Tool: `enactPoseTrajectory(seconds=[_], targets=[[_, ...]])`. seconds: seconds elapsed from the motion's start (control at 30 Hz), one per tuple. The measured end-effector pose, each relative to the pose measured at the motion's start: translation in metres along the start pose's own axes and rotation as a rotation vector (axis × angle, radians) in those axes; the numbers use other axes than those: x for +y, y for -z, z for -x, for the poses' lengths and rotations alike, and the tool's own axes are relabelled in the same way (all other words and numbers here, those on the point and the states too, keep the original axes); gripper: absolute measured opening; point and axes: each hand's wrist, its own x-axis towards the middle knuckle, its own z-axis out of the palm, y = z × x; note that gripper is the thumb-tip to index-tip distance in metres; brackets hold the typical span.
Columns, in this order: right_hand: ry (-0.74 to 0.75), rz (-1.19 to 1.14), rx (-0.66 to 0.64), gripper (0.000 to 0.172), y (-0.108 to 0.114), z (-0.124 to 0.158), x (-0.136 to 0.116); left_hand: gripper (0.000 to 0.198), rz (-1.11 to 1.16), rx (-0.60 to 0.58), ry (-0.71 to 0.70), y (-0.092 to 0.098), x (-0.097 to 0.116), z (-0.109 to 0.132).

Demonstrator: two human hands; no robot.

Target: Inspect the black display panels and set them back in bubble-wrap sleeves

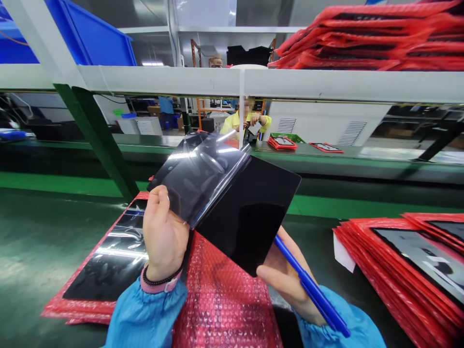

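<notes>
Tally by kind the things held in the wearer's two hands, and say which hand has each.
Clear film: 1, in the left hand
Black panel: 1, in the right hand
Blue pen-like tool: 1, also in the right hand
Total: 3

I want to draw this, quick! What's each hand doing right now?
Left hand: closed, holding the clear film.
Right hand: closed, holding the black panel and a blue pen-like tool.
</notes>
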Motion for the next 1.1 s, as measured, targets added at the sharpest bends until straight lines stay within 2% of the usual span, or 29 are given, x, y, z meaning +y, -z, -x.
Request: enactPoseTrajectory(seconds=[0.2, 0.4, 0.6, 0.73, 0.8, 0.93, 1.03, 1.1], targets=[[0.051, 0.135, 0.053, 0.042, 0.005, -0.002, -0.004, 0.016, -0.153, 0.085, -0.014, 0.005, -0.002, -0.009], [0.122, 0.232, 0.187, 0.016, 0.016, 0.005, -0.006, 0.020, -0.255, 0.117, 0.050, 0.015, 0.004, -0.021], [0.116, 0.243, 0.129, 0.022, 0.015, 0.007, -0.008, 0.017, -0.262, 0.099, 0.075, 0.011, 0.014, -0.022], [0.073, 0.208, 0.078, 0.030, 0.017, 0.006, -0.008, 0.017, -0.265, 0.085, 0.060, 0.015, 0.011, -0.025], [0.062, 0.239, 0.115, 0.034, 0.020, 0.008, -0.008, 0.018, -0.273, 0.073, 0.048, 0.018, 0.009, -0.028], [0.050, 0.431, 0.203, 0.029, 0.030, 0.011, -0.005, 0.021, -0.289, 0.009, 0.024, 0.019, 0.010, -0.029], [0.029, 0.514, 0.218, 0.027, 0.036, 0.011, 0.000, 0.023, -0.297, -0.069, 0.025, 0.014, 0.013, -0.021], [0.058, 0.521, 0.308, 0.028, 0.034, 0.010, 0.002, 0.021, -0.307, -0.131, 0.034, 0.010, 0.014, -0.014]])
